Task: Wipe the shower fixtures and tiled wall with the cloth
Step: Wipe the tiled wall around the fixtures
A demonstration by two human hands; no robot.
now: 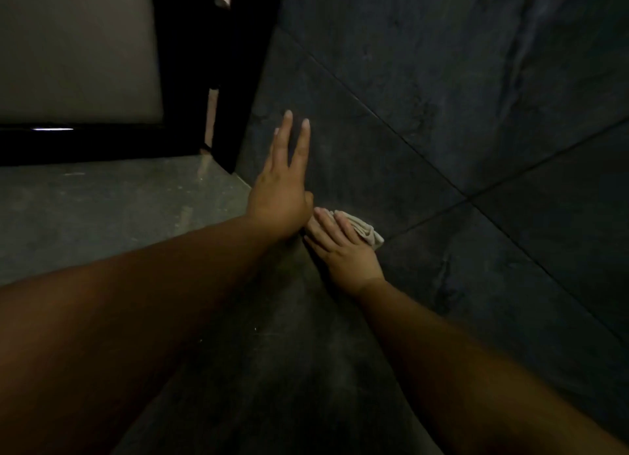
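Note:
Large dark grey tiles make up the tiled wall [425, 90] on the right, with thin grout lines crossing it. My left hand [284, 189] lies flat against the wall near its bottom edge, fingers straight and spread. Just below and to the right of it, my right hand [340, 250] presses a folded pale cloth [366, 231] against the wall with straight fingers. Part of the cloth sticks out beyond the fingertips. No shower fixtures are in view.
A dark grey floor [102, 209] runs along the wall's base. A black-framed door or panel with frosted glass [75, 56] stands at the upper left, with a black post [238, 73] in the corner beside the wall.

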